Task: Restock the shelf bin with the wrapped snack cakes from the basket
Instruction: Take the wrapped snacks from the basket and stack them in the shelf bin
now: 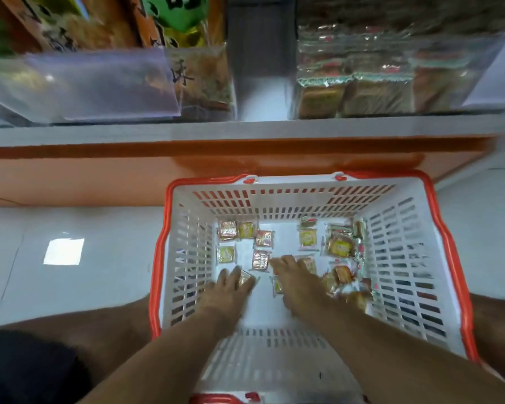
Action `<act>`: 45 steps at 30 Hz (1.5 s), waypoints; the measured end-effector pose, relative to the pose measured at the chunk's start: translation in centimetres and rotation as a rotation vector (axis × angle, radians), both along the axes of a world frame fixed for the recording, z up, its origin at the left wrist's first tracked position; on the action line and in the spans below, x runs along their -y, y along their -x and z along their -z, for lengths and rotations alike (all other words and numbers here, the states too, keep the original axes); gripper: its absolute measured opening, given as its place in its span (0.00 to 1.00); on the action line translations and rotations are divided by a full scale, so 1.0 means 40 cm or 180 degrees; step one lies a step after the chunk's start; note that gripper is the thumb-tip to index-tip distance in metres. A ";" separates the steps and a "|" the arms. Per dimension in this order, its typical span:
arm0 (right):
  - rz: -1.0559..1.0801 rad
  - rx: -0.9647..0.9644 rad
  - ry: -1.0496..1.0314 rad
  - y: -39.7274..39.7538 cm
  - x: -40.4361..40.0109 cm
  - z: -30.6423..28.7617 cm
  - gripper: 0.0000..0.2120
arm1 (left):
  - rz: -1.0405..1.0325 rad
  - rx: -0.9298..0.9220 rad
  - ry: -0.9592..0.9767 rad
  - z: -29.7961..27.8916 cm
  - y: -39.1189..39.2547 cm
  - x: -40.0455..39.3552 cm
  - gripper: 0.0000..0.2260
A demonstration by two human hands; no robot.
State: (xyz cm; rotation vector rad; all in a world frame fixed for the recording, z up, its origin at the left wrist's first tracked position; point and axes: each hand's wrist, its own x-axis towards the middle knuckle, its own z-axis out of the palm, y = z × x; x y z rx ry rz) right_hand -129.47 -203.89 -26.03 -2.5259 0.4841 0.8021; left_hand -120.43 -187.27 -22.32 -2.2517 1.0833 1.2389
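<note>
Both of your hands are down in the basket (438,217), a white plastic one with an orange rim standing on the floor at 6 o'clock below the shelf. Your left hand (226,290) lies over a small wrapped cake (247,277), fingers bent around its near edge; it looks like a hold, though motion blur hides whether the cake has lifted. Your right hand (293,279) reaches flat toward the middle of the basket floor, fingers fairly straight and holding nothing that can be seen, its tips just beside a pinkish packet (260,260).

Roughly a dozen more snack cakes (340,246) lie scattered across the basket floor, thickest at 3 o'clock against the right wall. The shelf bin (391,77), clear-walled and already partly stocked with similar cakes, sits at 1 o'clock on the shelf above.

These packets will likely be light, soft and easily crushed, with slick film wrappers. Take each by its flat faces or crimped end seams, gently, or scoop several loosely rather than squeezing.
</note>
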 end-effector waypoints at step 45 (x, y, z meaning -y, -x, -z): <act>0.1683 -0.0051 -0.3031 -0.154 0.212 -0.715 0.11 | -0.3965 -0.3925 0.1948 -0.495 -0.198 0.205 0.26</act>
